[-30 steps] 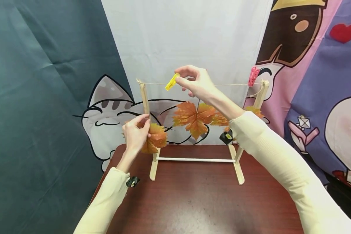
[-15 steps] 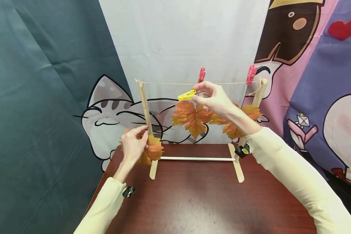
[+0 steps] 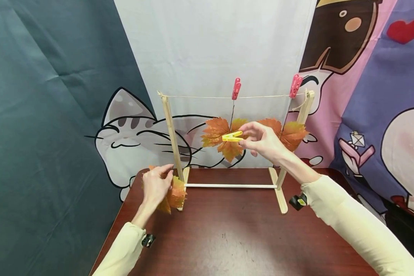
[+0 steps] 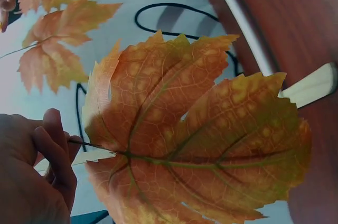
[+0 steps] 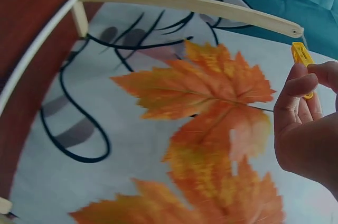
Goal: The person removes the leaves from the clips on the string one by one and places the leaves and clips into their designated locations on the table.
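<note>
My left hand (image 3: 156,186) pinches the thin stem of an orange maple leaf (image 4: 195,139), beside the left post of a wooden frame. A yellow clothespin (image 3: 232,137) is pinched between the thumb and fingers of my right hand (image 3: 263,142), in front of the hanging leaves. Below the string (image 3: 200,97), one maple leaf (image 3: 215,132) hangs by its stem from a red clothespin (image 3: 236,89) near the middle. Toward the right end, a second red clothespin (image 3: 295,86) holds another leaf (image 3: 293,136), partly hidden by my right hand.
The string runs between two wooden posts, the left post (image 3: 172,138) and the right post (image 3: 306,107). A white rod (image 3: 231,186) joins their feet low over the brown table (image 3: 227,230). Behind stands a printed cloth backdrop (image 3: 214,46).
My right hand has moved down and right from the string with the yellow clothespin, uncovering the middle red clothespin. The left hand has lowered with its leaf toward the table.
</note>
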Demonstrator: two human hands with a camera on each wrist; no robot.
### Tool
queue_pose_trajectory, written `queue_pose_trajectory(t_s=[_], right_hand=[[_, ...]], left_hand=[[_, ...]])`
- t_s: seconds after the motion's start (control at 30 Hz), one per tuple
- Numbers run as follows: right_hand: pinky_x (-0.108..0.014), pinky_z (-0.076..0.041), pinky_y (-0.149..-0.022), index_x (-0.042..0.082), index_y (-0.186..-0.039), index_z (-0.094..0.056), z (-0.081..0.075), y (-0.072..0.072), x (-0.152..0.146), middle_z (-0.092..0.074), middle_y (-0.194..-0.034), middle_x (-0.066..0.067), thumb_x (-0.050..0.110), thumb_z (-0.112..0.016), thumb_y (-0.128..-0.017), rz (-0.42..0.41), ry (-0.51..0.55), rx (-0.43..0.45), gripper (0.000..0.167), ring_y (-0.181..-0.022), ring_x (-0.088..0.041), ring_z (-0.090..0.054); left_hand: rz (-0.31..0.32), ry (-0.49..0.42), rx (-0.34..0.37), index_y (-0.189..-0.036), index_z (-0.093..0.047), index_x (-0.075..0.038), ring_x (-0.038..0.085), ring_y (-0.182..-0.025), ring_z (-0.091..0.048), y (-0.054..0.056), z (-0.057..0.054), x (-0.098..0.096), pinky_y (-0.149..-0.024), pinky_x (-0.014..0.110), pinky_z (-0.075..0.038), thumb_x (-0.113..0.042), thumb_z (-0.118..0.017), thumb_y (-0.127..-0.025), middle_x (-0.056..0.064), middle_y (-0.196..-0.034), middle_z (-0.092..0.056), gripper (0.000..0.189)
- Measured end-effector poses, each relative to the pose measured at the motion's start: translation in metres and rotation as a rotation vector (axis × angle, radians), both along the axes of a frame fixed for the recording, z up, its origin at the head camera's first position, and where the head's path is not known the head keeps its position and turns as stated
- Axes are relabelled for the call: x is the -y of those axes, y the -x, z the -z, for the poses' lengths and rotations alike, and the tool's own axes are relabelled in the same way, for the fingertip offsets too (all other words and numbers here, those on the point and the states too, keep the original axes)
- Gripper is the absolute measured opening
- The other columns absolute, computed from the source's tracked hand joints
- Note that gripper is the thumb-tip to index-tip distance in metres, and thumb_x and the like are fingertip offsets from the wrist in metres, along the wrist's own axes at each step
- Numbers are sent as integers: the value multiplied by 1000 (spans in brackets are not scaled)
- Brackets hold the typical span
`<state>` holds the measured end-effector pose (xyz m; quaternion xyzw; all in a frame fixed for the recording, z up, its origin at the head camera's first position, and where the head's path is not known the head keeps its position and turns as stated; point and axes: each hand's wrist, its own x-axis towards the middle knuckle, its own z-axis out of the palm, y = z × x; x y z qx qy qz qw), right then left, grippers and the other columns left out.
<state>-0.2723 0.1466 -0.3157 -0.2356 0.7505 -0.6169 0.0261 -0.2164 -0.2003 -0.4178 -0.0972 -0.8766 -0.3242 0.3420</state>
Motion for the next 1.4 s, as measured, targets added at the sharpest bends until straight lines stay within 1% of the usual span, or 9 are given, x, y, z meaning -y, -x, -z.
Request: queue_pose_trajectory(t_s=[0.1,0.33,0.4,0.5,0.63,0.83,1.07,1.23,1.4], right_hand=[[-25,-43,-49,-7,-122,-53,14,-4,-6,-64,-114,-19,-4,-67,-89,6,16,32,36,-70,-15,-62],[-25,-46,-51,-6,-123,-51,46,-16,-25,-70,-101,-9,-3,-66,-91,14,36,100,36,-74,-17,-67],[-25,-46,-51,-4,-124,-51,54,-20,-30,-70,-101,-6,-2,-66,-92,22,38,123,36,-74,-17,-68],[-25,-47,-51,-4,-125,-50,65,-26,-39,-71,-99,-4,-1,-67,-92,33,49,158,37,-75,-16,-68],[-25,-47,-52,-6,-125,-48,81,-33,-50,-71,-100,-2,-1,-68,-91,58,55,184,40,-76,-18,-69],[-25,-45,-51,-5,-124,-48,103,-44,-66,-71,-105,-4,0,-70,-90,104,48,206,41,-76,-19,-70],[-26,-46,-52,-7,-127,-47,125,-57,-80,-71,-104,-5,1,-71,-90,133,41,227,44,-75,-18,-68],[-26,-46,-51,-9,-125,-47,144,-65,-90,-72,-98,0,-2,-70,-90,147,47,223,42,-72,-14,-68],[-26,-46,-48,-9,-124,-47,164,-75,-99,-72,-94,1,-4,-68,-90,150,53,220,40,-70,-14,-67]], left_hand=[[1,21,15,-100,-79,-3,16,-44,-62,-3,10,2,-62,48,-50,3,-75,-80,12,-79,-73,22],[-13,84,46,-99,-80,-4,32,-61,-66,-9,30,5,-59,52,-49,3,-78,-77,14,-79,-72,24],[-17,107,62,-98,-80,-5,31,-59,-64,-10,35,6,-56,51,-49,3,-78,-76,14,-78,-72,23],[-18,140,96,-99,-80,-6,24,-54,-59,-12,42,7,-50,43,-45,2,-77,-77,14,-78,-72,23],[-6,169,138,-99,-80,-6,22,-55,-60,-13,51,9,-47,37,-43,3,-77,-78,14,-80,-73,24],[17,207,187,-99,-80,-5,28,-63,-67,-15,66,11,-51,41,-49,4,-75,-78,15,-86,-74,23],[11,255,263,-98,-80,-7,36,-77,-71,-20,82,14,-57,47,-53,2,-75,-78,14,-91,-75,23],[14,274,309,-99,-81,-8,36,-83,-72,-21,93,15,-61,49,-55,2,-74,-79,13,-92,-75,23],[6,285,341,-98,-81,-9,34,-82,-72,-23,103,15,-60,48,-54,2,-75,-78,12,-92,-75,24]])
